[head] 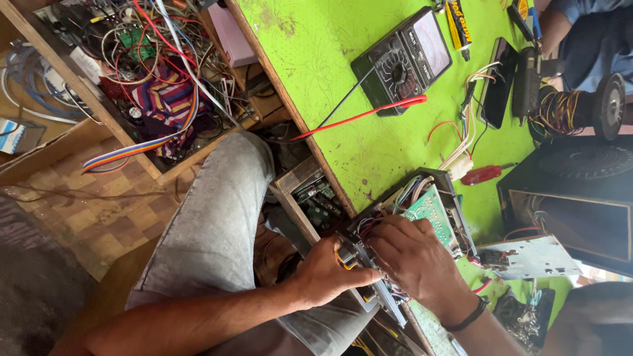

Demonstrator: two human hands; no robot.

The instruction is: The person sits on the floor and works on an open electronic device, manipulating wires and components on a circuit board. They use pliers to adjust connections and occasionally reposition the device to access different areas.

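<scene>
An open electronic unit (432,211) with a green circuit board and coloured wires lies at the edge of the green table (316,59). My left hand (326,271) is closed around a small yellow-handled tool (343,256) at the unit's front panel. My right hand (415,260), with a black wristband, rests on top of the unit and grips its near edge, fingers curled over the wires. The two hands touch at the panel. My fingers hide the tool's tip.
On the table are a black analogue multimeter (402,62) with a red probe lead (362,115), a red-handled screwdriver (484,175), a dark phone (498,82), a wire spool (573,109), a black speaker box (573,191) and a metal plate (527,257). A wooden box of tangled wires (151,59) stands left. Another person's arm (587,33) is at top right.
</scene>
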